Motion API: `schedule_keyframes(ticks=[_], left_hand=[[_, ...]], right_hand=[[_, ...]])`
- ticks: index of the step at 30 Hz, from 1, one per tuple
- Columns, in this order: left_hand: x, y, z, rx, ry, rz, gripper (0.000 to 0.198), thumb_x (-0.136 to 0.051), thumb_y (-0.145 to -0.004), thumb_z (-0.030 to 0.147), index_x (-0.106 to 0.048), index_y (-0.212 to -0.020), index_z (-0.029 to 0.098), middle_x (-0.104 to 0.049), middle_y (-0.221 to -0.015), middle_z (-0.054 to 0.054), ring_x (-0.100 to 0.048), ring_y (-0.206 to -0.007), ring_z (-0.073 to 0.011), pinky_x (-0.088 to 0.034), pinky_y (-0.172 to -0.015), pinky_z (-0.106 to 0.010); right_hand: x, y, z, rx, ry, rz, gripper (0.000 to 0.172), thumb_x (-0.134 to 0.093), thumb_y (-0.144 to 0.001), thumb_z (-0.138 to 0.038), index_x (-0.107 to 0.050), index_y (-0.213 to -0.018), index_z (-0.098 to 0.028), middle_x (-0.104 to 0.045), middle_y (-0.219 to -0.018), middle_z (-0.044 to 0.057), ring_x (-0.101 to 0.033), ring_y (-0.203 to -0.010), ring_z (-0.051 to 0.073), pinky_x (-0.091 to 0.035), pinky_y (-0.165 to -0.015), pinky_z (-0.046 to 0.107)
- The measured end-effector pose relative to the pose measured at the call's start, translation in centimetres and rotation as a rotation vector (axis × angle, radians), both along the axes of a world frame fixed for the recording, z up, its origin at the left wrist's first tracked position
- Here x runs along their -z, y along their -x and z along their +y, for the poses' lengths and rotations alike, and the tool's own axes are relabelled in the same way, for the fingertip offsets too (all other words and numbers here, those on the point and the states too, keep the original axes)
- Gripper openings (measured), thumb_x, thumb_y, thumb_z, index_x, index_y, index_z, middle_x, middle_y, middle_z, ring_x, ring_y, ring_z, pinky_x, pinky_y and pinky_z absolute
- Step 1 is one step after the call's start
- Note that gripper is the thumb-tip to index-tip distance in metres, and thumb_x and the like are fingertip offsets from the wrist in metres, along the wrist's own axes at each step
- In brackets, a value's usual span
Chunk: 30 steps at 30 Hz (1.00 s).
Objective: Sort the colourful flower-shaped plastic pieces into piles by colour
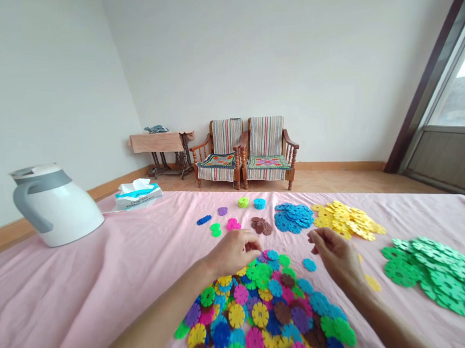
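My left hand (236,251) hovers at the far edge of a mixed heap of notched plastic snowflake discs (260,315). Its fingers are curled in toward the thumb, and whatever they may hold is hidden. My right hand (337,251) is just right of a pile of blue discs (293,218) and in front of a yellow pile (347,219). Its fingertips are pinched together, with nothing I can make out between them. A single blue disc (309,265) lies between the hands. Beyond my left hand are brown discs (261,226) and pink discs (233,224).
A large green disc pile (443,274) spreads at the right. Small stacks of lime discs (243,202) and light-blue discs (259,203) stand farther back. A white jug (67,210) and a tissue box (138,194) stand left on the pink cloth (130,248).
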<state>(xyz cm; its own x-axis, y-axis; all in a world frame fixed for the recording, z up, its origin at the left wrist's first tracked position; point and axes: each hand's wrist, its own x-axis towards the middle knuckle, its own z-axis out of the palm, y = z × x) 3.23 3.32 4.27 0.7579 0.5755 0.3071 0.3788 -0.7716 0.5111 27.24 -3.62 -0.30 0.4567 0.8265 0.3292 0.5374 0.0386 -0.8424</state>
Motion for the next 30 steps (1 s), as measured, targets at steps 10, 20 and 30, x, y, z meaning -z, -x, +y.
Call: schedule_keyframes(ticks=[10,20,30], left_hand=[[1.0,-4.9,-8.4,0.484,-0.389,0.184,0.024,-0.057,-0.085,0.037,-0.065,-0.102,0.022,-0.064,-0.097,-0.002,-0.057,-0.088,-0.0172,-0.042,-0.08,-0.029],[3.7,-6.1,-9.1,0.473,-0.656,0.176,0.013,-0.053,-0.088,0.028,-0.063,-0.087,0.021,-0.063,-0.083,0.0,-0.053,-0.077,-0.0174,-0.036,-0.064,-0.033],[2.1,-3.0,-3.3,-0.25,-0.083,-0.223,0.015,-0.054,-0.082,0.019,-0.068,-0.076,0.018,-0.067,-0.074,-0.002,-0.06,-0.073,-0.0133,-0.044,-0.066,-0.022]], right_hand=[[1.6,-0.8,0.3,0.05,0.01,-0.126,0.032,-0.046,-0.08,-0.049,-0.058,-0.069,-0.021,-0.062,-0.057,0.0,-0.057,-0.051,0.016,-0.04,-0.051,0.025],[1.8,0.0,0.2,0.007,0.018,-0.228,0.03,-0.042,-0.082,-0.045,-0.056,-0.068,-0.023,-0.053,-0.053,-0.002,-0.05,-0.05,0.015,-0.036,-0.05,0.026],[1.9,0.7,0.0,-0.012,0.031,-0.27,0.029,-0.043,-0.082,-0.045,-0.054,-0.067,-0.023,-0.054,-0.053,-0.003,-0.049,-0.049,0.015,-0.035,-0.05,0.026]])
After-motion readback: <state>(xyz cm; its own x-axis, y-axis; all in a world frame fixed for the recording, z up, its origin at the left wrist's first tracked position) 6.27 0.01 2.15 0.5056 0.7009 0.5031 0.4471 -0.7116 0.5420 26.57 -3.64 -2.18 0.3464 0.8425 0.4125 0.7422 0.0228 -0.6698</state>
